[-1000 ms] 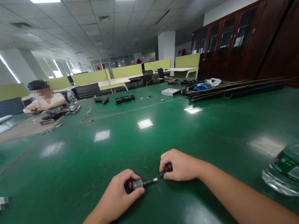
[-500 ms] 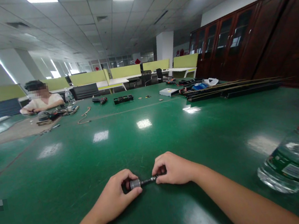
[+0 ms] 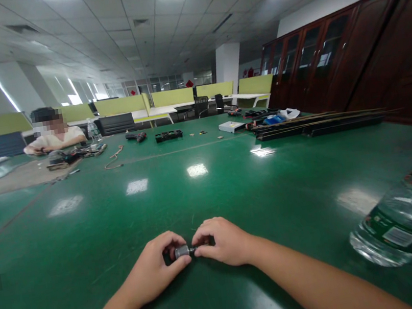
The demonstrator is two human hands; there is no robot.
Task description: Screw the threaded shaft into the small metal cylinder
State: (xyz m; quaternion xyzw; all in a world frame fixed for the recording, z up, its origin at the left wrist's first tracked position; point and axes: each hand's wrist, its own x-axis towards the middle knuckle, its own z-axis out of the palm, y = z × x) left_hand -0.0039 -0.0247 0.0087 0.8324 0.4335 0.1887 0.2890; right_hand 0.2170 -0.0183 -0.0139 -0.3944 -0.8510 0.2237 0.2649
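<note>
A short grey metal cylinder (image 3: 182, 251), which looks like a small motor, lies sideways low over the green table. My left hand (image 3: 156, 265) is closed around its left end, thumb below and fingers above. From its right end a thin dark shaft (image 3: 192, 249) sticks out. My right hand (image 3: 223, 242) is closed in a pinch on that shaft, close beside the cylinder. Most of the shaft is hidden behind my right fingers, and I cannot make out its tip. Only a small gap parts the two hands.
On the right of the green table (image 3: 204, 196) lies a large water bottle (image 3: 403, 228). Dark metal rails (image 3: 321, 124) and a silver box (image 3: 232, 127) lie farther back. A drill (image 3: 136, 137) and black holder (image 3: 168, 136) are mid-back. Another person (image 3: 55, 133) sits at the far left.
My right hand has slid left along the shaft, from its far end to near the cylinder. My left hand keeps its hold on the cylinder. The view has shifted slightly.
</note>
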